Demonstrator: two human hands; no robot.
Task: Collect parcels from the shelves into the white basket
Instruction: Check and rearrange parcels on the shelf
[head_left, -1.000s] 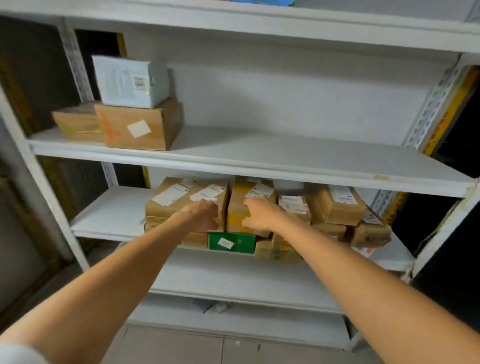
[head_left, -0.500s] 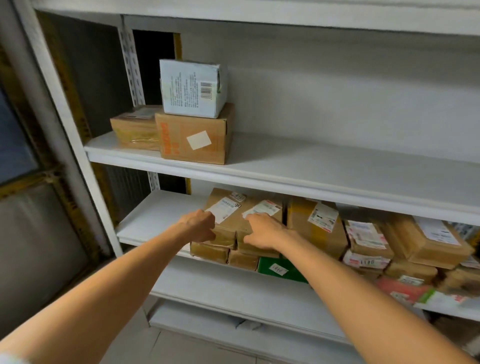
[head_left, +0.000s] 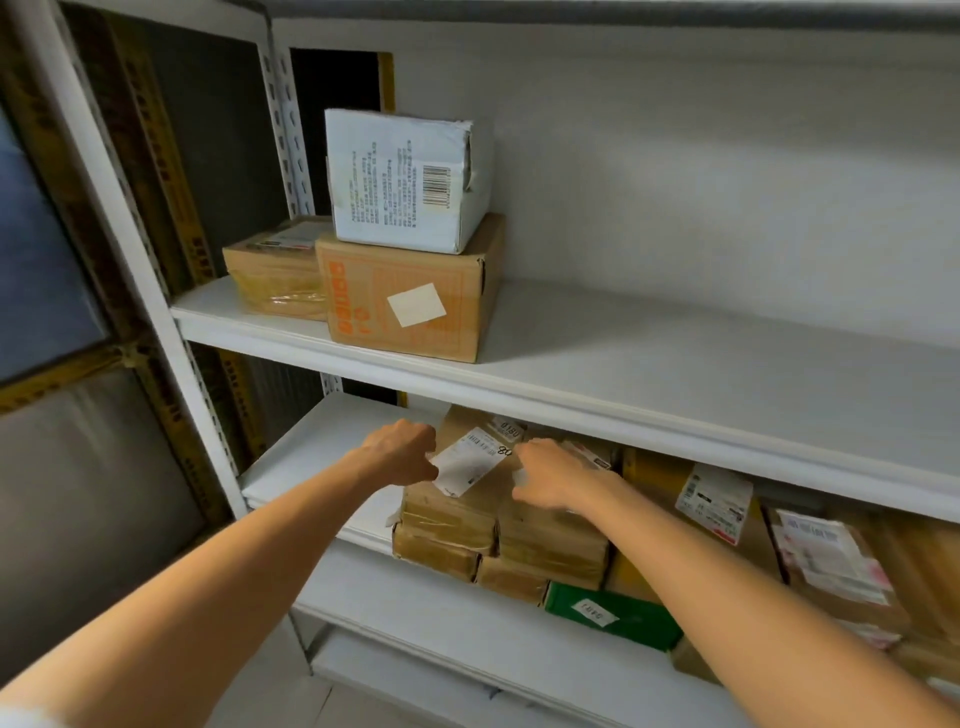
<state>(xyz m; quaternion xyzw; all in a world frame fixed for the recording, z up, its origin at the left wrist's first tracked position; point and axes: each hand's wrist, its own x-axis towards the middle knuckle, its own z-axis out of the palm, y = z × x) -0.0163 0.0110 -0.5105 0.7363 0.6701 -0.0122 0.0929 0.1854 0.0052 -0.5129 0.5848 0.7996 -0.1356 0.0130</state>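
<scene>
A brown taped parcel (head_left: 457, 499) with a white label sits on top of the stack at the left end of the middle shelf (head_left: 311, 457). My left hand (head_left: 402, 453) grips its left side and my right hand (head_left: 550, 480) rests on its right top edge, fingers curled on it. More brown parcels (head_left: 550, 545) and a green box (head_left: 613, 616) lie beside and under it. On the upper shelf (head_left: 675, 384) a white box (head_left: 405, 182) stands on an orange-printed carton (head_left: 410, 306), with a small brown parcel (head_left: 278, 275) to its left. The white basket is out of sight.
The upper shelf's front edge hangs just above my hands. A white slotted upright (head_left: 130, 218) frames the rack on the left, with a dark panelled wall beyond. Labelled parcels (head_left: 821, 556) fill the middle shelf to the right. A lower shelf (head_left: 467, 639) lies below.
The view has swung left and closer. My hands have shifted from the middle parcels to the leftmost top parcel and now hold it at both sides.
</scene>
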